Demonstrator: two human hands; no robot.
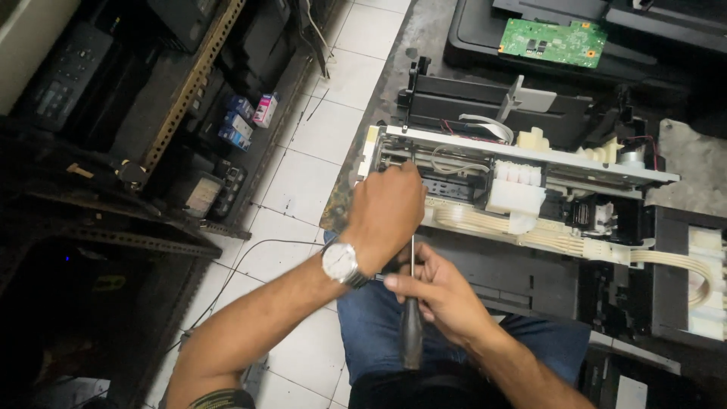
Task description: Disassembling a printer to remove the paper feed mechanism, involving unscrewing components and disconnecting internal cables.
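An opened printer (530, 189) lies on the dark workbench, its metal frame, white ink tubes and carriage exposed. My left hand (386, 208), with a wristwatch (341, 263) on the wrist, grips the left end of the printer's frame with closed fingers. My right hand (435, 291) is below it, over my lap, holding a screwdriver (411, 318). The screwdriver's dark handle points down and its thin shaft points up toward the printer.
A green circuit board (553, 42) rests on a black printer lid at the back. Small ink boxes (244, 121) sit on a metal shelf rack at the left. White floor tiles (303, 174) and a thin cable run between rack and bench. White ink tanks (708, 280) stand at the right.
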